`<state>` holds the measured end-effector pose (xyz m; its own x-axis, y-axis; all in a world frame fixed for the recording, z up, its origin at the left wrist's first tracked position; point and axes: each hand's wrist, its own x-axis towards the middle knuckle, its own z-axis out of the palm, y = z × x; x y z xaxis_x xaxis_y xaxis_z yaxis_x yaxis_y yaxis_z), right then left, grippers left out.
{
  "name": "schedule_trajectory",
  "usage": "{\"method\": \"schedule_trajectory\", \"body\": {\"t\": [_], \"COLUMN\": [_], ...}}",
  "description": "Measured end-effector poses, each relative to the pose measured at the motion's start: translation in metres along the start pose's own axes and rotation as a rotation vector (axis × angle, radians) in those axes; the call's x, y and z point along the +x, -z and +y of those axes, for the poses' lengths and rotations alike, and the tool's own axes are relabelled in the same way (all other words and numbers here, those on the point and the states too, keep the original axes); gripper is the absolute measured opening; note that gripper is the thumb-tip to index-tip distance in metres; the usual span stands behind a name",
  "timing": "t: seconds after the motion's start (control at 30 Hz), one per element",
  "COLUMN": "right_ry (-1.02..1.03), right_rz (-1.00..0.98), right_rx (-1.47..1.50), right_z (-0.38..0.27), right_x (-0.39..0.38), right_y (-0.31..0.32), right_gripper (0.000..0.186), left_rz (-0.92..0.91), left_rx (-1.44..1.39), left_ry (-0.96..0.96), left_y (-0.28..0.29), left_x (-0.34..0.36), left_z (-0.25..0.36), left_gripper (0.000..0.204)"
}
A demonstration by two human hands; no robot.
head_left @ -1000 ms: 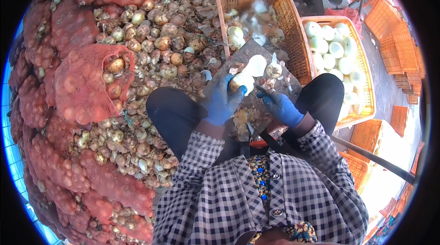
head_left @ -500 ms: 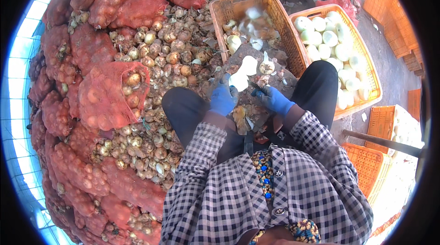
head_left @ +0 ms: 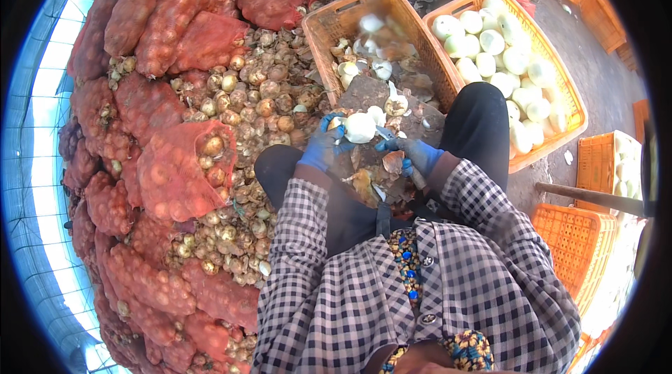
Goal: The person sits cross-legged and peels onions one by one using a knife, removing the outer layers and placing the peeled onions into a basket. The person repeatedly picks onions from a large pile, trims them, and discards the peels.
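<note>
My left hand [head_left: 325,146], in a blue glove, is closed on a peeled white onion [head_left: 360,127] above a dark board [head_left: 358,97] between my knees. Right beside that onion my right hand [head_left: 418,155], gloved in blue too, grips a knife [head_left: 385,134]; its blade points toward the onion. A brownish flap of onion skin [head_left: 393,162] shows by the fingers of my right hand; whether they touch it I cannot tell. Just behind, a whitish onion piece [head_left: 376,115] and a partly peeled onion [head_left: 396,104] lie on the board.
Unpeeled onions [head_left: 266,88] lie heaped at the left, before piled red mesh sacks [head_left: 183,167]. An orange crate [head_left: 318,48] with scraps stands beyond the board. Peeled onions fill another crate [head_left: 575,111] at the right. More crates [head_left: 570,237] and a bar [head_left: 588,195] are at far right.
The whole view has shifted slightly. My hands have come a little apart, and the onion in my left hand now shows round and white. A skin flap has appeared by my right hand.
</note>
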<state>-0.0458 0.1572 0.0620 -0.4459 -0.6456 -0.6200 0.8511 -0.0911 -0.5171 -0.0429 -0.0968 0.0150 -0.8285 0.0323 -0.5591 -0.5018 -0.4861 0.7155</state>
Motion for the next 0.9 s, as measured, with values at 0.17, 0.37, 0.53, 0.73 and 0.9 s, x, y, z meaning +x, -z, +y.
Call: {"method": "schedule_trajectory", "body": {"t": [0.17, 0.37, 0.53, 0.73, 0.9], "right_ry": [0.028, 0.107, 0.286, 0.879, 0.686], "right_rz": [-0.003, 0.008, 0.029, 0.557, 1.143], "right_rx": [0.079, 0.214, 0.389, -0.498, -1.371], "right_z": [0.002, 0.004, -0.022, -0.122, -0.120], "right_x": [0.005, 0.000, -0.037, -0.156, -0.197], "right_y": [-0.004, -0.008, -0.007, 0.101, 0.226], "right_gripper": [0.027, 0.030, 0.032, 0.027, 0.020], "left_rz": [-0.005, 0.242, 0.092, 0.155, 0.135], "left_rx": [0.189, 0.701, 0.430, 0.690, 0.562], "left_ry": [-0.156, -0.306, -0.475, -0.642, -0.590], "left_y": [0.002, 0.022, -0.031, -0.079, -0.046], "left_x": [0.011, 0.040, 0.060, 0.029, 0.017], "left_z": [-0.011, -0.047, -0.009, 0.037, 0.019], "left_gripper": [0.047, 0.052, 0.059, 0.080, 0.067]}}
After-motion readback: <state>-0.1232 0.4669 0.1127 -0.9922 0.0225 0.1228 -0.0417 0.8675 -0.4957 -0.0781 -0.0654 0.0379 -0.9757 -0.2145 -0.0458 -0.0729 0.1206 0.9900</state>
